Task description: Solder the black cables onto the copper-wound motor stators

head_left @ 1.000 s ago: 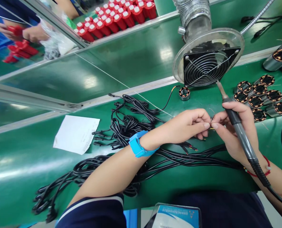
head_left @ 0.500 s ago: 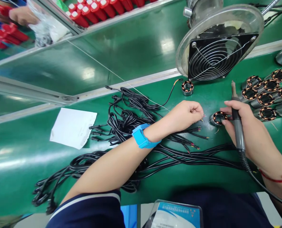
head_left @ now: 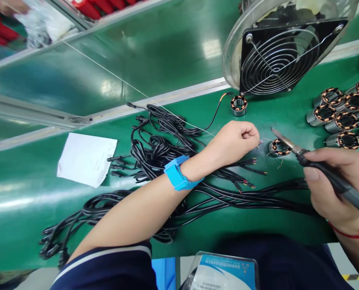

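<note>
Bright, even light falls from overhead lamps, and their white glare streaks the glossy green bench in soft patches. Shadows under the arms and the black cables are faint. The middle is sharp; straight rails bow toward the edges, and the far left corner looks smeared and hazy.

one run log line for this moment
left hand: pinching thin wire ends | right hand: gripping black soldering iron, tip at copper-wound stator | surface: green bench
</note>
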